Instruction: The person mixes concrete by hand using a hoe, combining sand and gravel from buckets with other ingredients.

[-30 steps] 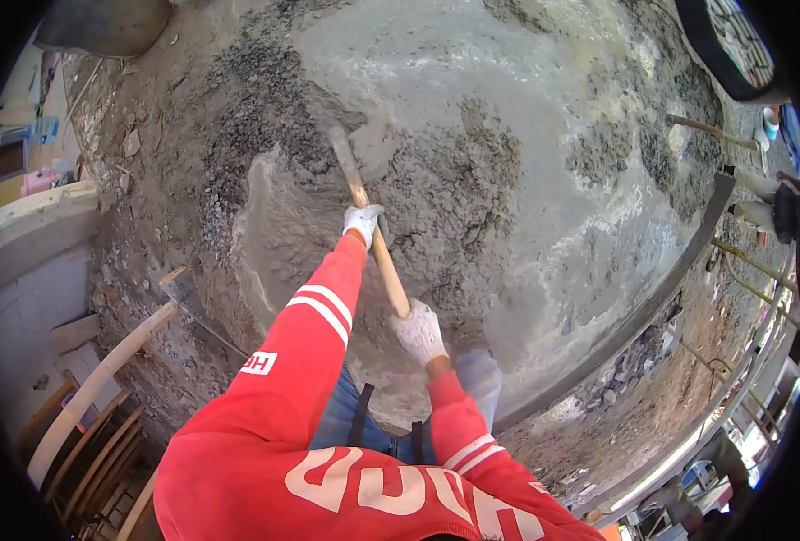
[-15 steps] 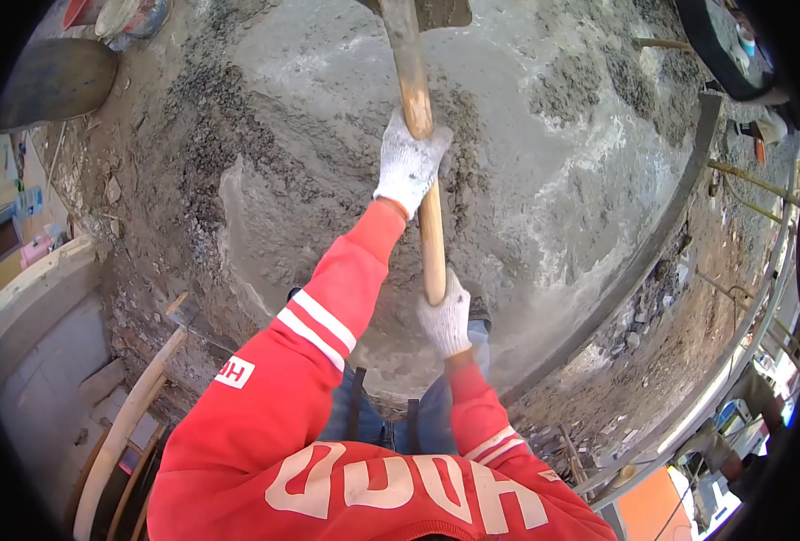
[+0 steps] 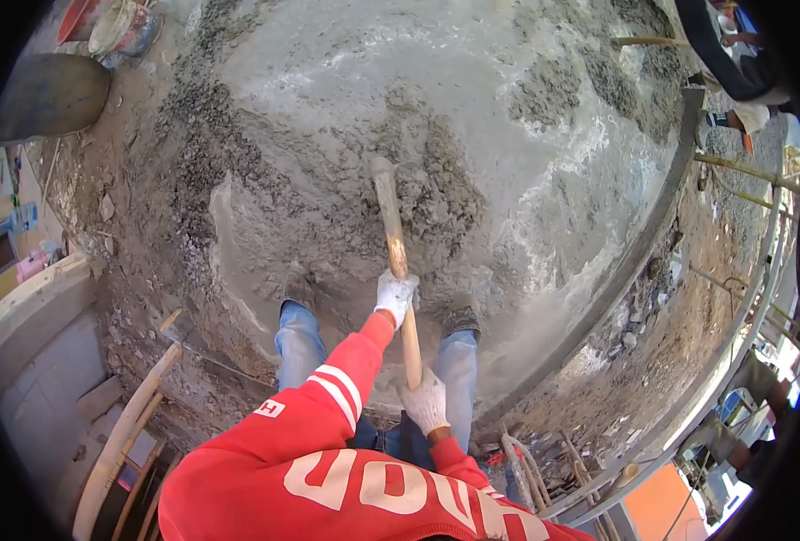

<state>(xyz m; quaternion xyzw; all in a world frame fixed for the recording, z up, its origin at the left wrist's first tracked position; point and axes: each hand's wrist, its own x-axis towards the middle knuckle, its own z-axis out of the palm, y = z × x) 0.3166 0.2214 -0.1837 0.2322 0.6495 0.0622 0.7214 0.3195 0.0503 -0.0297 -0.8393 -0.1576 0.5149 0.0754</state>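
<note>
My two white-gloved hands grip a long wooden tool handle (image 3: pixel 391 225). My left hand (image 3: pixel 394 296) holds it at mid-length and my right hand (image 3: pixel 425 403) holds the near end, close to my body. The far end of the handle is sunk into the wet grey concrete mix (image 3: pixel 436 180), so the tool's head is hidden. My red sleeves and jeans show below, and my boots (image 3: pixel 459 317) stand in the edge of the mix.
A curved metal form edge (image 3: pixel 652 243) borders the mix on the right. Another person's feet (image 3: pixel 747 117) stand at the upper right. A round metal pan (image 3: pixel 53 95) and a bucket (image 3: pixel 120 27) lie upper left. Wooden handles (image 3: pixel 120 433) lean at lower left, bent rods (image 3: pixel 526 469) at lower right.
The tool was lifted high half a second ago, its blade clear of the mix. It has come down into the concrete, and both hands have dropped closer to my body.
</note>
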